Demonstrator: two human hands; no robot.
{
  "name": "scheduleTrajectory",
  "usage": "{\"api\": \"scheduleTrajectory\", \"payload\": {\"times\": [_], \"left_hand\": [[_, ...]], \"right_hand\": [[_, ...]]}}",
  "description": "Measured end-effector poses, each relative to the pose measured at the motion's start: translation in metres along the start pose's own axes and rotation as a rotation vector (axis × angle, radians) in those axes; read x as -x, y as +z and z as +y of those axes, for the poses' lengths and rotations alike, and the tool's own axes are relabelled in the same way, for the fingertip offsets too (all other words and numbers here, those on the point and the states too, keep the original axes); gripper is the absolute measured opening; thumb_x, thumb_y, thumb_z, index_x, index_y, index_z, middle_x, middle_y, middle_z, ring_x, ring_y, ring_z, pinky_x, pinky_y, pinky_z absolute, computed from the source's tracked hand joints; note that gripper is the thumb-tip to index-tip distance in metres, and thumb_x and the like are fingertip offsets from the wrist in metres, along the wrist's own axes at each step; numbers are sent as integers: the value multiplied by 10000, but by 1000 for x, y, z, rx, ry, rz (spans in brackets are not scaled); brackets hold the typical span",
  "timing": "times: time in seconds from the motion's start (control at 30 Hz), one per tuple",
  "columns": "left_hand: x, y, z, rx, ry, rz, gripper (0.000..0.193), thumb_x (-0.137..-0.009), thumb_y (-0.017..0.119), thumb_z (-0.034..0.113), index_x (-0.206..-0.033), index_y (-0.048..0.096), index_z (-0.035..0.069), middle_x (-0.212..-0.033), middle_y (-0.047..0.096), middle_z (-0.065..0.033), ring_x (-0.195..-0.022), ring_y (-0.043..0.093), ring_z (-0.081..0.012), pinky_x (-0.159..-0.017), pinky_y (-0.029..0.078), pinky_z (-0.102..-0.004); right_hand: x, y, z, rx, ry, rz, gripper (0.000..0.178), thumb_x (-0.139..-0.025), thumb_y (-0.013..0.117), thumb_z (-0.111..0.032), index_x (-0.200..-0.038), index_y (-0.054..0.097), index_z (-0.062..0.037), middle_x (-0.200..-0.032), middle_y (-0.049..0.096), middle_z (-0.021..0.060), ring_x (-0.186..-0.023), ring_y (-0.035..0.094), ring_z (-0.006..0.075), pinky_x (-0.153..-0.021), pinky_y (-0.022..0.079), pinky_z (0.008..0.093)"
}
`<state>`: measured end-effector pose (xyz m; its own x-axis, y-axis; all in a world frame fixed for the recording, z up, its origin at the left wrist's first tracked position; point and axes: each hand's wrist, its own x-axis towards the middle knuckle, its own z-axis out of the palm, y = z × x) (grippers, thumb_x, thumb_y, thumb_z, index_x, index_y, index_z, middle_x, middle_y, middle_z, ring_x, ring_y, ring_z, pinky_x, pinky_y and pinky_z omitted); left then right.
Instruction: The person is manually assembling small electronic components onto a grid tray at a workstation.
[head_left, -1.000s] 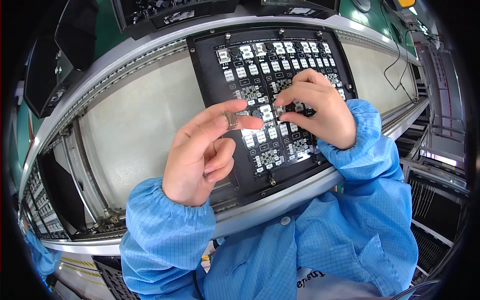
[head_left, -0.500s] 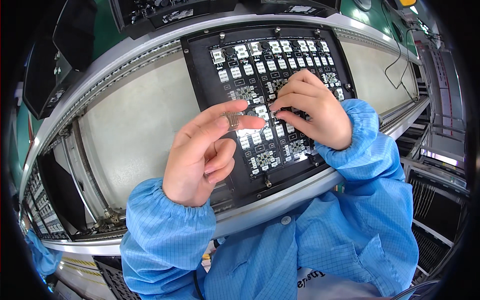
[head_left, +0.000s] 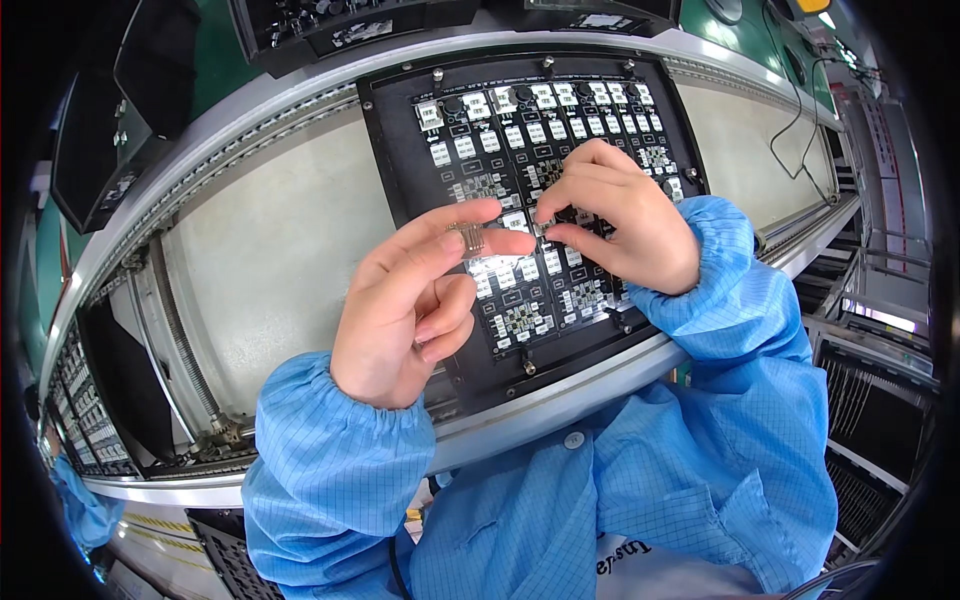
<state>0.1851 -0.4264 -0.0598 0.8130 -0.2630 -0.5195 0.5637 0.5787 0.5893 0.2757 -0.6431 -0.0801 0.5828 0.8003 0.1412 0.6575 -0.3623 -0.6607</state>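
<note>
Below my hands lies a black pallet (head_left: pixel 420 380) holding a panel of black circuit boards (head_left: pixel 478 190) with rows of white connectors and small parts. My left hand (head_left: pixel 405 290) is over the pallet's left side. Its thumb and fingers pinch a small bunch of thin metal-pinned parts (head_left: pixel 472 238), while the other fingers curl in. At the middle of the boards, my right hand (head_left: pixel 625 215) has its thumb and forefinger nearly together. A tiny piece seems to sit at those fingertips, too small to name. My right hand hides part of the boards.
A metal conveyor rail (head_left: pixel 600 372) runs along the near side, a chain-edged rail along the far side. Black bins (head_left: pixel 350 25) with small parts stand beyond. Knobs (head_left: pixel 529 367) stick up from the pallet's edges. To the right stands a rack with slotted shelves (head_left: pixel 865 430).
The pallet with its boards has shifted slightly left. My right hand has moved a little left, its pinch staying over the boards. My left hand has barely moved and keeps its parts.
</note>
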Motion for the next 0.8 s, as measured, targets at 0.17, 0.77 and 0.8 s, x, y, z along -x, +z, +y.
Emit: {"api": "scheduleTrajectory", "payload": {"times": [0.17,0.77,0.8], "left_hand": [[-1,0,-2,-48,6,-20,370,-949,425,157,-1282,456,-3,-1140,601,-195,-423,277,-3,-348,258,-140],[-2,2,-9,14,13,-30,351,-961,491,168,-1266,482,-4,-947,641,-73,-427,285,-3,-354,243,-164],[-2,3,-9,-10,32,-15,348,-962,486,167,-1265,487,-6,-970,645,-85,-425,286,-2,-351,238,-162]], "right_hand": [[-5,-11,4,-92,-73,-16,316,-714,749,-69,-997,614,-22,-977,623,85,-934,550,251,-838,451,350],[-19,-5,-24,-299,-216,109,209,-766,673,52,-967,640,6,-975,627,138,-896,624,262,-776,510,334],[-19,-6,-24,-320,-207,106,214,-768,664,57,-975,638,7,-981,622,140,-898,625,259,-785,509,335]]}}
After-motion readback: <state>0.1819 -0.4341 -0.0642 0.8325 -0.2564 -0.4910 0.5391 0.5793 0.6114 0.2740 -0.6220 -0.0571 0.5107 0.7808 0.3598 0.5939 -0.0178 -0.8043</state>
